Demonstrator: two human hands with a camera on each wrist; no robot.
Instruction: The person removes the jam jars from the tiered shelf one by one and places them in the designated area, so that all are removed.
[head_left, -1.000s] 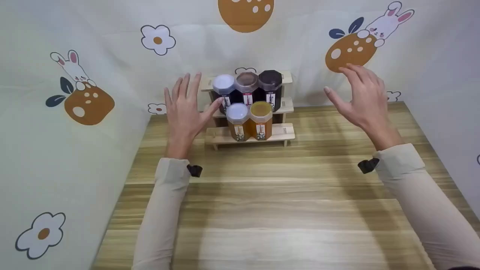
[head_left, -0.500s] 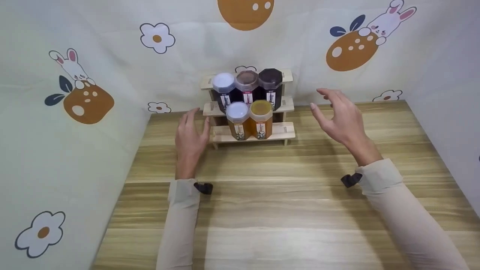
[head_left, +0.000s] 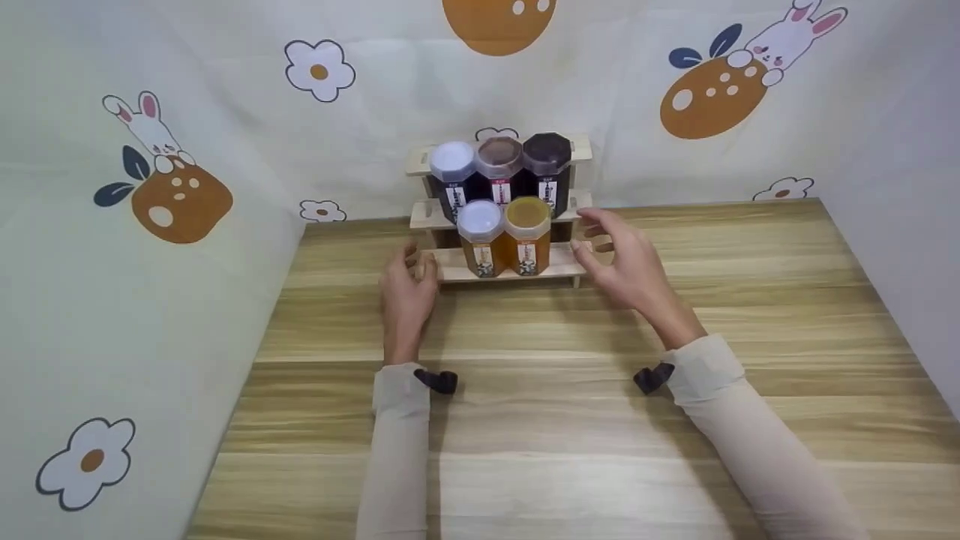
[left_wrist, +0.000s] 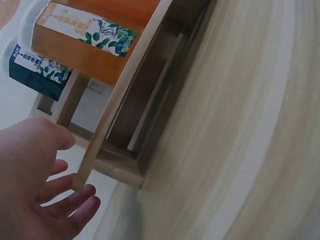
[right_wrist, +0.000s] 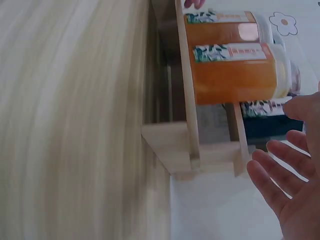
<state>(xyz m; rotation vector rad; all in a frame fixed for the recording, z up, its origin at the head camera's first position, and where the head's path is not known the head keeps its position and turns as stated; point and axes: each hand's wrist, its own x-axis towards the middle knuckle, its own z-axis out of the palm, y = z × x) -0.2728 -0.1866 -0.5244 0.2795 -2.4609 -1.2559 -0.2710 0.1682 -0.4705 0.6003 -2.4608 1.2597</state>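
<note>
A three-tier wooden rack (head_left: pixel 450 266) holds dark jars (head_left: pixel 453 180) behind two amber jars (head_left: pixel 528 244). At the rack's left end is my left hand (head_left: pixel 407 304), its fingers loosely bent. The left wrist view has the end of the front board (left_wrist: pixel 92 160) between the thumb and fingers of that hand (left_wrist: pixel 42 175); whether they touch it I cannot tell. My right hand (head_left: pixel 634 270) is at the rack's right end, thumb and fingers apart. In the right wrist view, that hand (right_wrist: pixel 300 175) holds nothing, beside the amber jar (right_wrist: pixel 235 80).
The rack stands at the back of a wood-grain table (head_left: pixel 525 390), close to a pale cloth backdrop (head_left: pixel 405 90) printed with rabbits, oranges and flowers. More cloth (head_left: pixel 135 322) rises along the left side, and another stretch (head_left: pixel 892 195) along the right.
Both hands have come down and inward to the two ends of the rack, the right hand moving left and the left hand moving right. The jars stay on the rack.
</note>
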